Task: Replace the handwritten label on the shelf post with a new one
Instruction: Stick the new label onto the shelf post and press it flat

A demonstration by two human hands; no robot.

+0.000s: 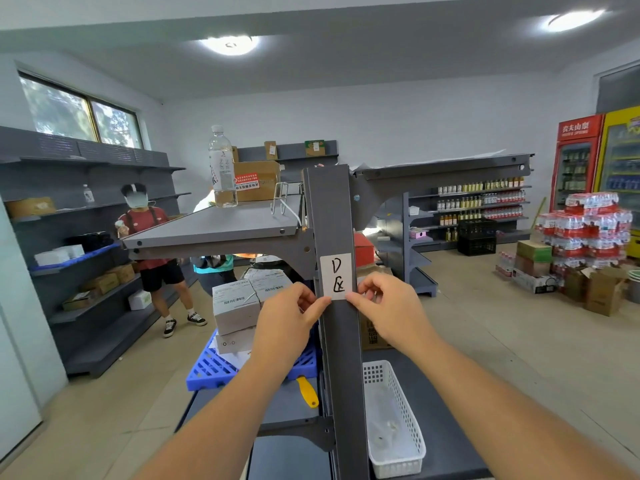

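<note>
While both arms are stretched forward, one label (336, 276) at frame centre on the shelf post (334, 216) is apparently pinched at its lower corners by left hand (287, 315) and right hand (388, 306).

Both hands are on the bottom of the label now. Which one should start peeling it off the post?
Probably the left hand: its thumb tip lies right on the label's lower left corner. The right hand has its fingers bunched at the post's right edge, better suited to steadying.

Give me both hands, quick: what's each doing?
Left hand: fingertips pinching the label's lower left corner.
Right hand: fingertips pinching its lower right corner.
</note>
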